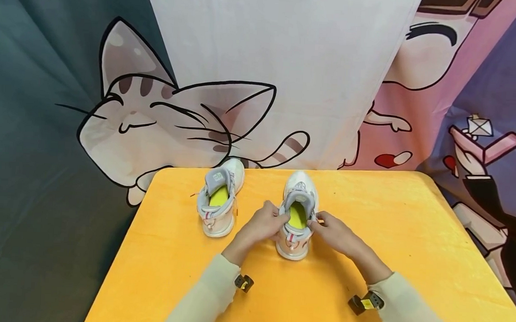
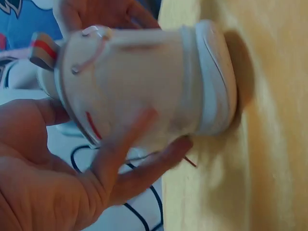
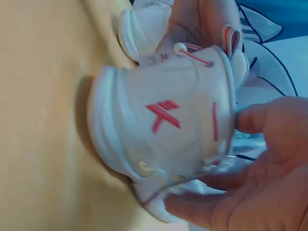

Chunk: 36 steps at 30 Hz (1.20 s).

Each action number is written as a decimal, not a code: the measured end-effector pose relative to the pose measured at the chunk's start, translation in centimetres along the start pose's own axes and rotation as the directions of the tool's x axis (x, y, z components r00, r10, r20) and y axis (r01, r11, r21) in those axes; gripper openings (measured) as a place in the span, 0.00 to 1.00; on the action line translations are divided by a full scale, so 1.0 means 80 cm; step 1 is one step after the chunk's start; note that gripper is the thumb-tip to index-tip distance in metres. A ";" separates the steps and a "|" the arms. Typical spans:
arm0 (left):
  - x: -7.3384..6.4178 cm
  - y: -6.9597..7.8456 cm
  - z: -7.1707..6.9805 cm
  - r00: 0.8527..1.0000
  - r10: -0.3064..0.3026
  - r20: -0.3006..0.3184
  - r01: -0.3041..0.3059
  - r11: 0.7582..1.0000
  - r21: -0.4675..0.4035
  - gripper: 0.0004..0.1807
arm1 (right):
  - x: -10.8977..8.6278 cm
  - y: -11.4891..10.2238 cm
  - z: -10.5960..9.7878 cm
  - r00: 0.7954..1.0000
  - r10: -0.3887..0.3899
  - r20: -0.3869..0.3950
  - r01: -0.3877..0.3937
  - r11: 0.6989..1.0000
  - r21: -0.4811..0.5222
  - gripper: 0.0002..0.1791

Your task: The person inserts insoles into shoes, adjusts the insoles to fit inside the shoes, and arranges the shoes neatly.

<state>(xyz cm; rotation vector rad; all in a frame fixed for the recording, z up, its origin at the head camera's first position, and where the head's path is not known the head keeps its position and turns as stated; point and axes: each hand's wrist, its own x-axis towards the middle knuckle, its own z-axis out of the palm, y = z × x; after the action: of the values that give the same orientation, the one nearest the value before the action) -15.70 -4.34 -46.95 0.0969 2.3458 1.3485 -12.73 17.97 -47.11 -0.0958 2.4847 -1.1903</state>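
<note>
A white and pale pink sneaker (image 1: 293,249) with a yellow-green insole (image 1: 298,215) stands on the table, toe pointing away. My left hand (image 1: 263,223) grips its left side, thumb at the collar and fingers along the outer wall. On the opposite side my right hand (image 1: 334,234) holds it the same way, thumb over the collar edge. The right wrist view shows a red logo (image 3: 163,116) on the side and a striped heel loop (image 3: 231,39). A matching sneaker (image 1: 218,225) stands to the left, untouched, its laces hanging loose.
The yellow-covered table (image 1: 409,263) ends at a back edge close behind both toes. Behind it hangs a cloth backdrop (image 1: 323,63) printed with a cartoon cat and figures. A black band with a small device (image 1: 366,302) sits on each wrist.
</note>
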 end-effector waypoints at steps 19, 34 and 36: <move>0.029 0.012 -0.002 0.991 0.065 0.119 -0.030 0.962 -0.270 0.26 | 0.026 0.004 0.003 0.996 -0.081 0.048 0.038 0.813 0.581 0.34; 0.069 0.005 0.004 0.993 0.036 0.110 -0.002 0.956 -0.292 0.25 | 0.068 0.018 -0.009 0.995 -0.060 0.076 0.004 0.809 0.588 0.32; 0.072 0.004 0.004 0.993 0.036 0.109 -0.003 0.957 -0.291 0.25 | 0.070 0.018 -0.010 0.996 -0.059 0.070 0.007 0.811 0.585 0.32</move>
<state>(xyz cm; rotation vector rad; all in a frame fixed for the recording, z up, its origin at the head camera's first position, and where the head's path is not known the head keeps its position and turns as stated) -20.86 -2.39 -48.75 0.1047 2.0345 1.6374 -18.03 18.28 -49.48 -0.0198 1.9403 -1.8678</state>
